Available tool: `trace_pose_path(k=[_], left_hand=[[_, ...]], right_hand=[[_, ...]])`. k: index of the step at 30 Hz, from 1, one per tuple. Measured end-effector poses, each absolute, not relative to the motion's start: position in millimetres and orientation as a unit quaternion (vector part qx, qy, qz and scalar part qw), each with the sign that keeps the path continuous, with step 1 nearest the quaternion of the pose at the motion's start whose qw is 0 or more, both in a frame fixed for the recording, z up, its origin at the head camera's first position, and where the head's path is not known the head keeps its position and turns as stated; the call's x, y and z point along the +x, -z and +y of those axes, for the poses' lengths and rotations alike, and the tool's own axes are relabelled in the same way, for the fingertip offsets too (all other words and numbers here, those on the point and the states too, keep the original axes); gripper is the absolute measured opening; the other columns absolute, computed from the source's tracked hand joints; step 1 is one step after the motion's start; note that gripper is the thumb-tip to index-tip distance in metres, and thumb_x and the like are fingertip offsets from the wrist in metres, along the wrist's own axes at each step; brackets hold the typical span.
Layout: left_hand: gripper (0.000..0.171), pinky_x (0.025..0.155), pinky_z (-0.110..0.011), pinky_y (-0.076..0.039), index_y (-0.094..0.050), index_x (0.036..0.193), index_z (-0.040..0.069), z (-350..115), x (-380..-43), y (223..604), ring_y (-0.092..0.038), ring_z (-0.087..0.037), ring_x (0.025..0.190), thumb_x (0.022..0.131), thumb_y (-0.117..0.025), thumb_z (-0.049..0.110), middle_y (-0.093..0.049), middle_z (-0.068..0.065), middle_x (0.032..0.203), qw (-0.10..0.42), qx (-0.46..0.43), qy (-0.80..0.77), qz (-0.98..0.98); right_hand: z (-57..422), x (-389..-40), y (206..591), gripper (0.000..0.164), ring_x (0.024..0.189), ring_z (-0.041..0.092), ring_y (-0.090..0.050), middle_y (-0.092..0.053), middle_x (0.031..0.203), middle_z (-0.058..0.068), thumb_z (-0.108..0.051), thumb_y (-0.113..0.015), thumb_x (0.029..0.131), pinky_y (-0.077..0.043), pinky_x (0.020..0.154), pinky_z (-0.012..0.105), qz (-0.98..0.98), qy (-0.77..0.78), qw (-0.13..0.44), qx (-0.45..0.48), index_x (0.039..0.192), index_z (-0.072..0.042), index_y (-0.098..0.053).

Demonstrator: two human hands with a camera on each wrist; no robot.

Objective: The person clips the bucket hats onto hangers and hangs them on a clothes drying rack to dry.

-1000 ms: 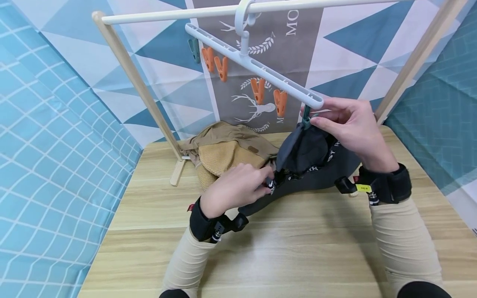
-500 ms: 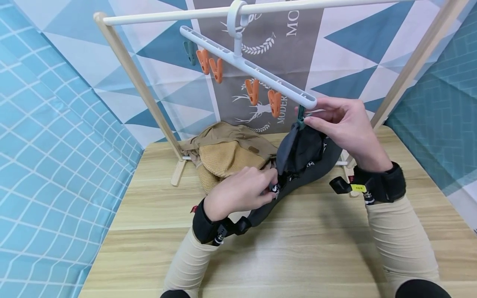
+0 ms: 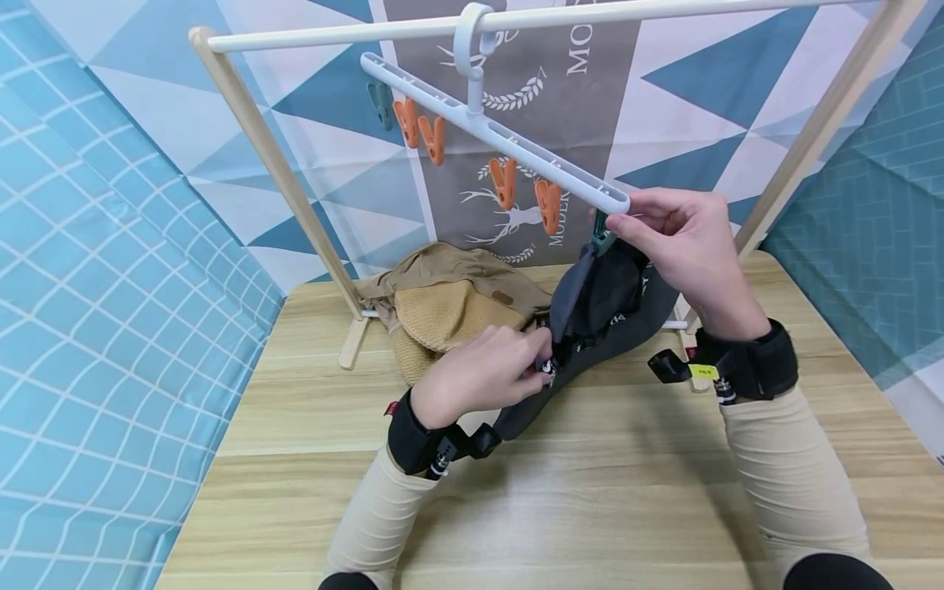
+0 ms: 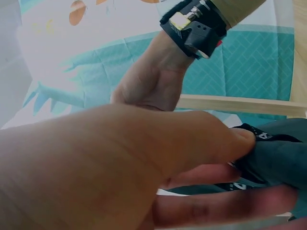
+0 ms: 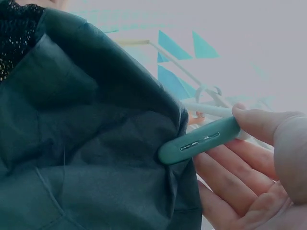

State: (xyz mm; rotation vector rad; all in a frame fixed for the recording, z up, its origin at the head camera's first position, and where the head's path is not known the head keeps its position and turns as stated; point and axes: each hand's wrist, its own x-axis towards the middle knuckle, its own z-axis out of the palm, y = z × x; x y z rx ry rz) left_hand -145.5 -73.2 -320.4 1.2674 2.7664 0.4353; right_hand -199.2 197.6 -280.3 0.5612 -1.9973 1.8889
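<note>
At the right end of the pale blue clip hanger, my right hand pinches a dark green clothespin. In the right wrist view, the thumb presses one end of the clothespin and its other end lies over the cloth edge of a dark hat. The dark hat droops below, showing an inner band with white lettering. My left hand pinches the hat's left part between thumb and fingers, and the left wrist view shows the thumb on the dark fabric. Some fingertips are hidden.
Several orange clothespins and another green one hang from the hanger. Its hook hangs on the white rail of a wooden rack. A tan hat lies on the wooden table behind my left hand.
The hanger and my right hand have shifted slightly left along with the clothespin and the dark hat. My left hand has moved slightly right, still pinching the hat.
</note>
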Motion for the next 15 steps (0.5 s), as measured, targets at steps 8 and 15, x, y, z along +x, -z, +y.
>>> trace_pose_path(k=[8,15], left_hand=[[0.02,0.058,-0.022,-0.04,-0.07,0.12,0.012,-70,-158,329,-0.061,-0.01,0.064,0.11,-0.075,0.028,-0.072,0.0,0.08,-0.029,0.413,-0.157,0.897],[0.025,0.056,-0.024,-0.04,-0.069,0.128,0.015,-64,-162,335,-0.066,-0.012,0.067,0.11,-0.073,0.033,-0.08,0.004,0.095,-0.111,0.397,-0.168,0.895]], right_hand=[[194,-207,266,0.021,0.093,0.005,-0.084,-0.089,0.1,-0.006,-0.006,-0.083,0.101,-0.061,0.092,0.015,-0.674,-0.671,0.21,0.226,0.122,0.0,-0.086],[194,-217,248,0.022,0.095,0.008,-0.083,-0.089,0.101,-0.005,-0.005,-0.08,0.104,-0.06,0.095,0.017,-0.658,-0.679,0.227,0.235,0.123,0.003,-0.084]])
